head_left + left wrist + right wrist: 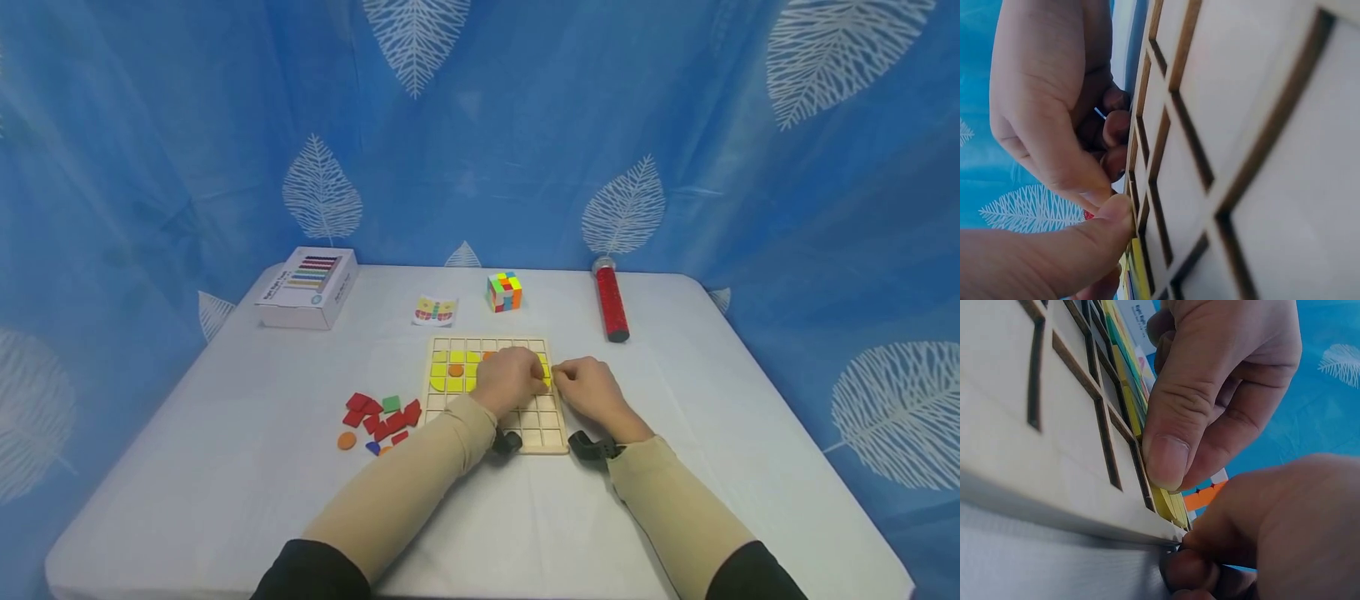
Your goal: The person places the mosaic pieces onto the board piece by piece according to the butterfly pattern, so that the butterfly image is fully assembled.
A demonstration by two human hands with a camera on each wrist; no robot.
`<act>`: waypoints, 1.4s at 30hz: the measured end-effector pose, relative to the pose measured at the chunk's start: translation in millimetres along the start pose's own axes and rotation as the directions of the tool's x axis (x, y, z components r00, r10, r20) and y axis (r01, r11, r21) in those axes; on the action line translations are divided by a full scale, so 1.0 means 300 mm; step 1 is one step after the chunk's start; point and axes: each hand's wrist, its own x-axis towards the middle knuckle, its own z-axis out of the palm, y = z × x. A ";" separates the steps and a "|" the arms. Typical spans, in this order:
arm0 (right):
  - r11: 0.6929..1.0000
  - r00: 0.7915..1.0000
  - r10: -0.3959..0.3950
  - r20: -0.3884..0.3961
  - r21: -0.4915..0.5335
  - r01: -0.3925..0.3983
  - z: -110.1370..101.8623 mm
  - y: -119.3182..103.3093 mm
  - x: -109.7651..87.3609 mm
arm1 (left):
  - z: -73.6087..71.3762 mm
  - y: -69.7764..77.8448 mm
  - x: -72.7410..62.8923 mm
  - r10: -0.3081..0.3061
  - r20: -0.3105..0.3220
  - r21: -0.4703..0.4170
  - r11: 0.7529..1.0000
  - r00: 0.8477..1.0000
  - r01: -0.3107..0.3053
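Yellow piece (1163,505) lies at right edge of wooden grid board (535,437), mid-table. We see left hand (510,378) pinching it, thumb and forefinger nearly together. Right hand (596,393) curled, fingertips at board's right edge; whether gripping, we cannot tell. Red pieces (395,422) left; cube (505,293) far; white box (303,292) far left.

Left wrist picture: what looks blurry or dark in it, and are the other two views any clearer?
Left wrist view: the nearest cells of the gridded board look out of focus, and the right hand has dark shadow on its underside; right wrist view: the board's near edge is soft too; head view: brighter overall, though the blue drape darkens in places at right.
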 end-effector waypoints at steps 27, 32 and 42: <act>0.998 0.997 0.059 0.040 -0.014 -0.058 0.016 -0.009 0.006 | -0.325 -0.751 -0.398 -0.326 -0.126 -0.335 0.903 0.937 0.269; 0.998 0.997 0.062 0.054 -0.002 -0.062 0.008 -0.001 0.009 | -0.268 -0.651 -0.372 -0.225 -0.065 -0.300 0.934 0.972 0.196; 0.998 0.997 0.056 0.051 0.006 -0.057 0.000 0.000 0.007 | -0.242 -0.560 -0.369 -0.164 0.029 -0.111 0.980 0.986 0.166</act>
